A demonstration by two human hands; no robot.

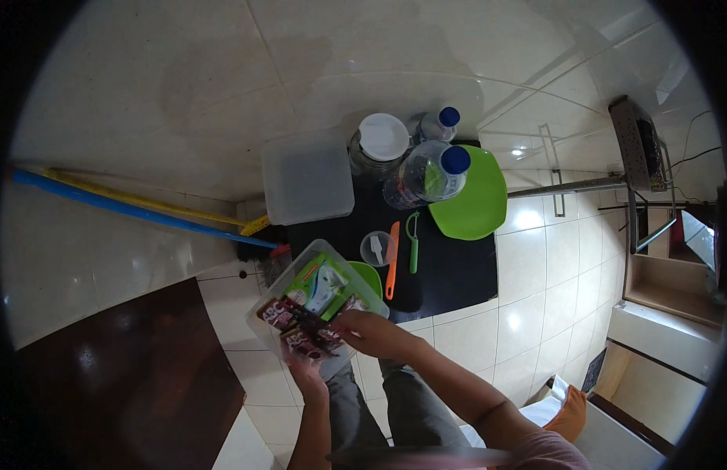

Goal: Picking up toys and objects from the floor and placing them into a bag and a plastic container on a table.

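My left hand (pixel 306 371) grips the near edge of a translucent plastic container (pixel 259 320), which is tilted above the floor in front of my legs. Inside lie several dark red and brown sachets (pixel 296 329) bearing writing and a green and white packet (pixel 319 285). My right hand (pixel 372 333) reaches over the container's right side, its curled fingers at the sachets. Whether they pinch one is hidden. Just beyond, partly covered by the container, a green dish (pixel 368 276) shows on a low black table (pixel 451 270).
The table holds a small clear cup (pixel 376 249), an orange-handled knife (pixel 393 261), a green peeler (pixel 413 247), a green plate (pixel 481 200), two blue-capped bottles (pixel 425 179), a white-lidded jar (pixel 384 138) and a translucent lidded box (pixel 307 176). Blue (pixel 140 205) and yellow (pixel 146 200) poles lean left.
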